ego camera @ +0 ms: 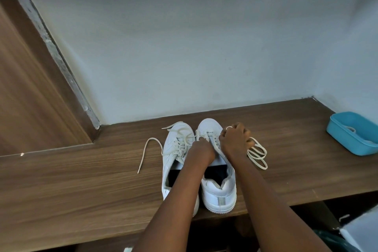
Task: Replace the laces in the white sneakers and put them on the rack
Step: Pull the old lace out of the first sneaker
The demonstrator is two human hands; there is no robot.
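Two white sneakers stand side by side on the wooden shelf (81, 180), toes toward the wall. The left sneaker (173, 149) is laced, and a loose end of its lace (150, 145) trails onto the wood at the left. On the right sneaker (223, 188), my left hand (201, 150) pinches the lace at the eyelets. My right hand (235, 141) grips the same off-white lace beside the shoe, and loops of that lace (257, 155) hang out to the right of it. My forearms hide part of both shoes.
A blue plastic tub (351, 133) sits at the shelf's far right with something pale inside. A grey wall rises just behind the shoes. A wooden panel stands at the left. Below the shelf's front edge is a dark space with a pale object at bottom right.
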